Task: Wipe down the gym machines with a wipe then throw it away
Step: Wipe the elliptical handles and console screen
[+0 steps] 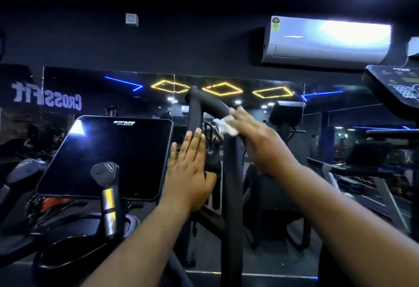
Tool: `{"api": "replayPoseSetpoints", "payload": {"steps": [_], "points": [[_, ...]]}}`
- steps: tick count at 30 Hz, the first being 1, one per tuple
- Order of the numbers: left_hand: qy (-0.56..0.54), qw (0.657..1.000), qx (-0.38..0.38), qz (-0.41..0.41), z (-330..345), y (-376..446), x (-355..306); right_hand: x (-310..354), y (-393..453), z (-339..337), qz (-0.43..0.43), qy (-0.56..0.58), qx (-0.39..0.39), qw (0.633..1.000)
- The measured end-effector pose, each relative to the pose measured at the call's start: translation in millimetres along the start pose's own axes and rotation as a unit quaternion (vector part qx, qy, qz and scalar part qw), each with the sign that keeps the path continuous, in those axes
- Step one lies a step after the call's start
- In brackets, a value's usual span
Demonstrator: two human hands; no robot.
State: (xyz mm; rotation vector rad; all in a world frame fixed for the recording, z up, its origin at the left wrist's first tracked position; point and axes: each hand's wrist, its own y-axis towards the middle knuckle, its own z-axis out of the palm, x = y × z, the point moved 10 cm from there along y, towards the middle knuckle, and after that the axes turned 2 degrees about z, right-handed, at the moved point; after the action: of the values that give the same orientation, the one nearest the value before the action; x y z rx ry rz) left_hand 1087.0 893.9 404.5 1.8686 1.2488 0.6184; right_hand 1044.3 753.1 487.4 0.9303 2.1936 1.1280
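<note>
Step in hand: wiping the black looped handlebar (210, 105) of an exercise machine; judged to be mid-task, with the wipe not yet discarded.
Right hand (256, 137): fingers curled over the bar, pressing the wipe (225, 125) against it. How tightly the thumb closes underneath cannot be told, since the back of the hand hides it.
Wipe location: bunched between the right palm and the bar, with a crumpled white corner showing just left of the fingers.
Left hand (191, 168): fingers straight and together, flat against the upright section of the same bar, below and left of the wiping grip; it holds nothing and appears to steady the frame.
Method advice: keep the wipe wrapped round the tube and slide along its length, rotating the wrist so the far side is covered. Refold the wipe to expose more face, as most of it is balled up.
Handlebar material: matte black tube, round in section, apparently foam or rubber sleeved, curving from an upright into a sloped top rail. Likely to drag on a damp wipe.
Wipe material: thin, soft, creased white sheet.
Console screen (106, 157): glossy dark panel with rounded corners, well left of the left hand; likely to smear, so use light strokes.
Grip post (108, 187): black knob on a metallic band, just below the screen.
Risk: the wipe slipping out on the bend.
</note>
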Motion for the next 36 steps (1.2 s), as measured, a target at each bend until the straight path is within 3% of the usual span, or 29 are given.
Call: {"api": "replayPoseSetpoints", "payload": {"steps": [3,6,12,14,17,22,24,30,36], "points": [[0.004,1.0,-0.013,0.001,-4,1,1,-7,35,15,0.025,-0.056,0.051,0.997],[0.024,1.0,-0.001,0.001,0,-1,-1,-11,14,33,0.054,-0.051,0.062,0.995],[0.021,0.999,0.024,-0.004,3,-2,-2,16,-80,58,-0.045,-0.049,0.088,0.994],[0.022,0.999,0.043,-0.003,6,-10,-2,27,-106,68,-0.081,-0.063,0.13,0.986],[0.065,0.995,0.073,0.013,4,-20,8,28,-99,57,-0.078,-0.031,0.16,0.984],[0.105,0.991,0.082,0.011,-16,-26,30,36,4,-3,-0.022,0.016,-0.029,0.999],[0.103,0.992,0.079,0.007,-19,-32,32,41,47,-3,-0.013,0.001,-0.057,0.998],[0.085,0.996,0.023,-0.005,-25,-47,44,46,92,78,-0.01,-0.14,0.102,0.985],[0.025,0.998,0.0,0.066,-39,-58,42,75,3,111,-0.089,-0.094,0.195,0.972]]}}
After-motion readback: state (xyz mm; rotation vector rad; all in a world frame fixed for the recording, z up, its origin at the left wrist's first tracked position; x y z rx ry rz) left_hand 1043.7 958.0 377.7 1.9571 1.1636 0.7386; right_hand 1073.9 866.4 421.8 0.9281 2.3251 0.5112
